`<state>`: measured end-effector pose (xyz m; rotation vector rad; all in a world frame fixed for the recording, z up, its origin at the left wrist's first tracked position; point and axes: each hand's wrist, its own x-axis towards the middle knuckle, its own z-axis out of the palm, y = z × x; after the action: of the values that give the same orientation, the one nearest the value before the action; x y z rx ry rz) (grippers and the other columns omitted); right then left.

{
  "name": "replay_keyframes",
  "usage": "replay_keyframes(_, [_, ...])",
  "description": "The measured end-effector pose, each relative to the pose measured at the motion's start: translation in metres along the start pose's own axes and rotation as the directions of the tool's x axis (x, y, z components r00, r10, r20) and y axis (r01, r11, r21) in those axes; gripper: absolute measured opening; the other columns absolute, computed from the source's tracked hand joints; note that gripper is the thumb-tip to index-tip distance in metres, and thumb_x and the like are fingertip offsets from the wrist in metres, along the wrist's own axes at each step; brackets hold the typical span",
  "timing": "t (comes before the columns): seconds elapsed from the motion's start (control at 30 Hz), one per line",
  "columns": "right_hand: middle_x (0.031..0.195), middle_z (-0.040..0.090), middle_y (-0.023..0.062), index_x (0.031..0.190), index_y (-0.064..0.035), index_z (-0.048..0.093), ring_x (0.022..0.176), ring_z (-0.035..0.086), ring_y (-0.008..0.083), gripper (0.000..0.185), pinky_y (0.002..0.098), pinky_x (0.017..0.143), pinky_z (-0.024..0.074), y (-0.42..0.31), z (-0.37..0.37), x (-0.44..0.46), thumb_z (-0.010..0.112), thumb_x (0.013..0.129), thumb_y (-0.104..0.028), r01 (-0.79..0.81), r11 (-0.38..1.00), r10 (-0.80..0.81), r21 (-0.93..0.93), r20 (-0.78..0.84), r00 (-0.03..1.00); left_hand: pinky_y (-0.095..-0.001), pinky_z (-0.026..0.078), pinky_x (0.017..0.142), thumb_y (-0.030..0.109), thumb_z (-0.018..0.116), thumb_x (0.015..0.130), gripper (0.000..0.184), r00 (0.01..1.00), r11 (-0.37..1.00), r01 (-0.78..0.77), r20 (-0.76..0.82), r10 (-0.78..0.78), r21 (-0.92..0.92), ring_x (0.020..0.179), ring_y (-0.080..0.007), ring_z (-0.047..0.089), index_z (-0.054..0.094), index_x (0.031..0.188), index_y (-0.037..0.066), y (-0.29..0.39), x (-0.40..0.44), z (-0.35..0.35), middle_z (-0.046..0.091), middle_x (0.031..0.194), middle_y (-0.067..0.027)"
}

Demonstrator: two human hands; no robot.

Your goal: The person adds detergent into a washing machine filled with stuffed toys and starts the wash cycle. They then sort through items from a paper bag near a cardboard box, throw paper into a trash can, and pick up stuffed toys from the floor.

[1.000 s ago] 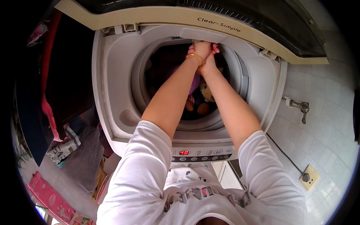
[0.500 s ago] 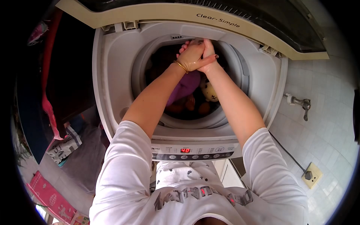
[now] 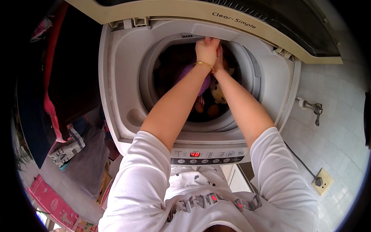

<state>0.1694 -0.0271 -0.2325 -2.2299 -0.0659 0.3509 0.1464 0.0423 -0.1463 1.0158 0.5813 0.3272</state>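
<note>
My left hand [image 3: 206,51], with a gold bracelet [image 3: 208,65] at its wrist, is closed over my right hand [image 3: 218,60] above the far part of the washing machine's drum opening. The right hand lies pressed behind and beside it, its fingers mostly hidden. Below them in the dark drum lie a purple soft thing [image 3: 203,86] and a pale yellow stuffed toy [image 3: 217,94] with a stitched cross mark. Reddish-brown and striped bits show near these. The washing machine [image 3: 127,77] has its lid [image 3: 185,11] raised at the back.
A control panel [image 3: 208,154] with a red "40" display faces me. On the tiled wall at right are a tap [image 3: 311,106] and a socket [image 3: 322,181] with a plugged-in cord. Bags [image 3: 67,149] and a pink patterned item [image 3: 50,199] lie at left.
My hands were clasped with the left laid across the right; now the left has turned into a closed grip over it. The view has shifted slightly, and more of the yellow toy shows.
</note>
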Motion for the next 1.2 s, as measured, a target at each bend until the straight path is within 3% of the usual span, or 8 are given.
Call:
replay_keyframes(0.07, [0.083,0.065,0.0228,0.086,-0.0049,0.065,0.076,0.064,0.0392,0.043,0.0473,0.067,0.0518,0.009,-0.006,0.002,0.052,0.085,-0.046,0.223,0.942,-0.213,-0.25,0.067,0.975,-0.0289,0.039,0.049,0.016,0.062,0.08,0.028,0.986,0.95,0.104,-0.096,-0.137,-0.295,0.049,-0.0156,0.048,0.049,0.058,0.004,0.007,-0.007,-0.001,0.051,0.056,-0.0046])
replay_keyframes(0.2, [0.081,0.062,0.0248,0.084,-0.0052,0.066,0.078,0.063,0.0373,0.036,0.0458,0.064,0.0506,-0.026,-0.043,-0.018,0.054,0.084,-0.039,0.507,0.807,-0.391,-0.303,0.369,0.843,-0.0284,0.044,0.058,0.016,0.059,0.082,0.014,0.866,0.866,0.453,-0.128,-0.484,-0.21,0.062,-0.0161,0.052,0.054,0.074,0.005,0.013,-0.003,-0.03,0.056,0.071,-0.0062])
replay_keyframes(0.3, [0.091,0.068,0.0076,0.097,-0.0032,0.064,0.075,0.063,0.0213,0.026,0.0311,0.065,0.0478,-0.026,-0.039,-0.001,0.058,0.085,-0.025,0.059,0.925,-0.244,0.375,0.468,0.85,-0.0352,0.049,0.082,0.015,0.05,0.087,0.015,0.708,0.707,0.702,-0.186,-0.681,0.085,0.103,-0.0175,0.053,0.061,0.095,0.009,0.03,-0.012,-0.056,0.059,0.101,-0.0089])
replay_keyframes(0.4, [0.102,0.065,0.014,0.105,0.0023,0.062,0.095,0.061,0.0228,0.03,0.0354,0.089,0.0458,-0.052,-0.052,0.011,0.05,0.09,-0.021,-0.387,0.732,-0.149,0.561,0.686,0.712,-0.041,0.047,0.095,0.016,0.047,0.09,0.022,0.678,0.692,0.704,-0.14,-0.721,-0.156,0.109,-0.0217,0.051,0.058,0.106,0.007,0.005,-0.003,-0.083,0.054,0.114,-0.0103])
replay_keyframes(0.6, [0.114,0.061,0.0209,0.098,0.0038,0.062,0.108,0.059,0.0293,0.028,0.0401,0.097,0.0449,-0.051,-0.037,0.03,0.049,0.094,-0.021,-0.716,0.494,-0.348,0.493,0.867,0.357,-0.0452,0.043,0.102,0.026,0.038,0.096,0.032,0.737,0.698,0.653,0.035,-0.675,-0.294,0.117,-0.0257,0.048,0.047,0.121,0.008,-0.008,0.008,-0.086,0.047,0.126,-0.0109])
replay_keyframes(0.87, [0.115,0.058,0.0234,0.094,0.0031,0.062,0.11,0.058,0.0339,0.031,0.0406,0.098,0.0451,-0.066,-0.046,0.045,0.044,0.097,-0.023,-0.671,0.511,-0.633,0.538,0.763,0.13,-0.0484,0.042,0.102,0.03,0.028,0.098,0.036,0.701,0.669,0.705,0.382,-0.603,-0.236,0.116,-0.0261,0.051,0.047,0.122,0.01,-0.001,0.011,-0.085,0.05,0.125,-0.0102])
replay_keyframes(1.07, [0.084,0.058,0.0129,0.08,-0.0001,0.057,0.077,0.058,0.0213,0.035,0.0279,0.067,0.0514,-0.098,-0.05,0.035,0.043,0.097,-0.028,-0.547,0.693,-0.427,0.47,0.879,0.214,-0.0445,0.043,0.101,0.045,0.036,0.094,0.048,0.631,0.681,0.702,0.626,-0.459,-0.209,0.112,-0.0247,0.054,0.046,0.125,0.009,-0.011,0.025,-0.058,0.054,0.122,-0.0098])
replay_keyframes(1.2, [0.059,0.032,-0.0013,0.066,-0.0111,0.038,0.049,0.029,0.0082,0.038,0.0208,0.042,0.0273,-0.097,-0.058,0.03,0.043,0.097,-0.032,-0.657,0.614,-0.443,0.437,0.88,0.171,-0.0398,0.046,0.095,0.044,0.039,0.093,0.047,0.291,0.509,0.848,0.931,-0.22,-0.145,0.103,-0.0254,0.059,0.054,0.118,0.008,-0.038,0.046,-0.042,0.059,0.113,-0.0103])
